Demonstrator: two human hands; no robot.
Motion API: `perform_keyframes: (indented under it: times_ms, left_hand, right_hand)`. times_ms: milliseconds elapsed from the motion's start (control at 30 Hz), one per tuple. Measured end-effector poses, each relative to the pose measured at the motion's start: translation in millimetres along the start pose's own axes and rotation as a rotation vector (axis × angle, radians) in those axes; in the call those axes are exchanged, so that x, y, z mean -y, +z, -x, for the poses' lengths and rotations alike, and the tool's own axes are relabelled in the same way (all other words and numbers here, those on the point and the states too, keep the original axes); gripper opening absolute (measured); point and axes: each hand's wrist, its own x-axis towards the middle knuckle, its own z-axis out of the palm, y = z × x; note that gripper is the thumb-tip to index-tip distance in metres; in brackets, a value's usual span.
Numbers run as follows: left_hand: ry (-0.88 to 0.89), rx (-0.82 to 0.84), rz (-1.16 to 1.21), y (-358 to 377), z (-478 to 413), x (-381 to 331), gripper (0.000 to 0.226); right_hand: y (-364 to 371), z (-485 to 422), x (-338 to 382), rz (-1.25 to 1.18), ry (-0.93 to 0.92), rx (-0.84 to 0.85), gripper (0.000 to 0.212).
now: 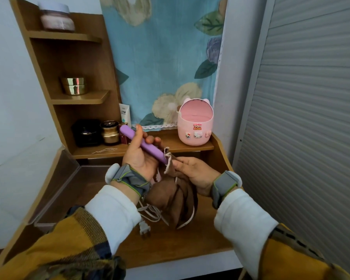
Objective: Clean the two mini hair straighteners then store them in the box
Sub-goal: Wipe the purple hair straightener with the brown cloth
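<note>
home bedroom vanity: wood shelves w/ cosmetic jars, floral curtain.

Tip of purple straightener under brown cloth; tube lettering too small.

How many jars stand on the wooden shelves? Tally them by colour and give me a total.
Pink jar: 1
Gold jars: 2
Black jar: 1
Total: 4
</note>
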Motion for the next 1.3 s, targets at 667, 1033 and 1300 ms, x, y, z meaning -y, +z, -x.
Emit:
perform_keyframes:
  times_ms: [667, 1033, 1300]
  left_hand:
    - [-0.006, -0.023, -0.131, 7.2, 9.1, 13.0, 0.015]
    - [0.007, -0.089, -0.099, -0.6, 8.6, 8.2, 0.022]
    - [0.011, -0.045, 0.042, -0.5, 0.9, 13.3, 0.021]
  right_hand:
    - [-3.7, 1.7, -0.5, 0.108, -0.179, -0.223, 0.012]
    - [-2.2, 7.4, 0.2, -0.055, -0.226, -0.433, 0.023]
    - [20.9, -9.9, -3.1, 0.609, -0.225, -0.298, 0.024]
